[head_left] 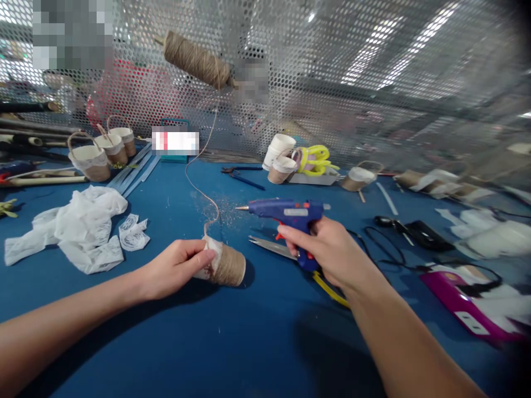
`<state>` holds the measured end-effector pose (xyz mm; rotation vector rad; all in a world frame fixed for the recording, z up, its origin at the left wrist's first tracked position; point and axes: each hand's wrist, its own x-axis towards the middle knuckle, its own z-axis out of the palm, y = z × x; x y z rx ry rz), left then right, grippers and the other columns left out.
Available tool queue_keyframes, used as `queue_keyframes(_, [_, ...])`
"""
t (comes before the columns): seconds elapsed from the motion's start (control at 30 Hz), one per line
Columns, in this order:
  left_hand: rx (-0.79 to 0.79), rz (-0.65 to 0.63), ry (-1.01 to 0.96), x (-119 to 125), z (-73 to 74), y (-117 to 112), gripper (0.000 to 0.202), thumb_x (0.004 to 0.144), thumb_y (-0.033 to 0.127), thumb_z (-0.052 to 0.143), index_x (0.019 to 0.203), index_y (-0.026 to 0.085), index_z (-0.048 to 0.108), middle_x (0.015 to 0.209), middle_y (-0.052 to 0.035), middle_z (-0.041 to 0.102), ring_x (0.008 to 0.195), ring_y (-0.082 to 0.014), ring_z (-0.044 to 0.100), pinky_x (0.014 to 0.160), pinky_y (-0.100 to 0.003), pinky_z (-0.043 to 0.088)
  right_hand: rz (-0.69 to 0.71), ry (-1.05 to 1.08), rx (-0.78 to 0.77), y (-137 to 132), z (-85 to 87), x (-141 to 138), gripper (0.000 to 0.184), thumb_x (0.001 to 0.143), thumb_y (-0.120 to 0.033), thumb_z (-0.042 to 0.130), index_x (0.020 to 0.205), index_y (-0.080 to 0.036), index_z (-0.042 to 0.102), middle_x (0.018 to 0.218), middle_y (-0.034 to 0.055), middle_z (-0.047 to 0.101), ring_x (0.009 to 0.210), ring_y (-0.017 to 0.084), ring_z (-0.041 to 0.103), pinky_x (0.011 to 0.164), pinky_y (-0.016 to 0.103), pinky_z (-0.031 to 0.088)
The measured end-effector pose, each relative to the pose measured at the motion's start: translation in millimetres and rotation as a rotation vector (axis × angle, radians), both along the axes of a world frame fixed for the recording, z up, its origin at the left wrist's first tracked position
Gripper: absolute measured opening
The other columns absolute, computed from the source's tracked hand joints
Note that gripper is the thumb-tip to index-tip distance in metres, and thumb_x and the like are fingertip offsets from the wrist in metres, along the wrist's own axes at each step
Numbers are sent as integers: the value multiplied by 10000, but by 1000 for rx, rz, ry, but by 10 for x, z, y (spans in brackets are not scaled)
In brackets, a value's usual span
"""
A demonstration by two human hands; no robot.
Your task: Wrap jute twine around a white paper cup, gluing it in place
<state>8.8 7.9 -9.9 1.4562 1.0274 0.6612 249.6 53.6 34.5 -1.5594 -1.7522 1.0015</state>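
Note:
My left hand (176, 267) grips a paper cup (224, 263) lying on its side on the blue table (232, 342); most of the cup is wound with jute twine. A strand of twine (202, 166) runs from the cup up to a twine spool (194, 59) hanging on the perforated screen. My right hand (327, 249) holds a blue glue gun (290, 213) by its handle, nozzle pointing left, a little right of and above the cup. Scissors (269, 246) lie on the table just under the gun.
White lace fabric (78, 226) lies at the left. Finished twine-wrapped cup baskets (103, 152) stand at the back left, with glue sticks (135, 168) beside them. Plain cups (280, 157) and yellow-handled scissors (315, 157) sit at the back middle. Black cables (385, 243) and a magenta box (460, 307) are at the right.

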Motion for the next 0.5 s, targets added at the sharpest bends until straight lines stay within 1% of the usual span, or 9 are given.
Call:
queue_keyframes(0.03, [5,3,3,-2,6,-3,323,851,383,384,799,118,561,743,-18,559,695,-134,501,694,-251,427,-66,-10,8,78,-30,21,255,724,-428,603,712,-180,545,607,-6,572,522,103,518,474,213,419])
queue_keyframes(0.07, [16,6,9,-4,10,-6,326,849,385,384,788,117,560,739,-17,556,693,-134,498,690,-250,425,-134,-79,-6,159,-63,42,254,739,-427,587,728,-176,548,648,7,588,530,99,517,462,207,410])
queue_keyframes(0.1, [33,11,17,-7,13,-8,332,848,388,382,776,117,560,735,-17,554,689,-135,496,685,-249,425,-169,-117,-9,240,-98,61,247,765,-413,562,723,-170,544,654,16,589,524,94,509,459,204,402])
queue_keyframes(0.2, [92,20,38,-23,11,-10,345,848,396,376,769,117,565,737,-20,559,691,-140,498,682,-252,428,-188,-203,-59,450,-198,94,306,831,-407,480,669,-153,537,631,36,584,488,89,498,467,218,418])
queue_keyframes(0.27, [122,17,41,-38,4,-8,350,851,398,372,793,116,571,767,-32,572,716,-148,505,691,-257,433,-203,-276,-102,547,-250,99,362,865,-429,423,713,-130,562,644,47,588,495,99,517,491,246,446])
queue_keyframes(0.33, [142,6,31,-51,-1,-6,351,855,395,365,805,115,572,804,-44,585,749,-158,515,708,-265,440,-218,-348,-140,616,-282,99,317,878,-398,434,886,-119,583,799,59,616,620,122,574,575,285,488])
queue_keyframes(0.4, [155,-7,20,-58,3,-5,344,860,383,359,803,115,568,816,-48,589,768,-163,523,727,-271,444,-219,-408,-157,661,-290,96,272,873,-339,479,1057,-150,547,1005,65,594,800,150,593,686,338,502])
queue_keyframes(0.43, [162,-11,22,-58,10,-5,341,860,377,359,798,114,567,806,-46,587,763,-162,525,727,-271,445,-216,-435,-154,673,-284,90,276,869,-321,492,1098,-173,530,1078,62,571,866,159,583,731,359,497])
queue_keyframes(0.5, [189,-7,40,-54,30,-9,338,860,368,358,792,112,568,776,-39,577,740,-155,521,707,-263,446,-208,-479,-113,666,-251,57,263,868,-307,491,1088,-173,544,1130,82,549,944,190,559,791,395,470])
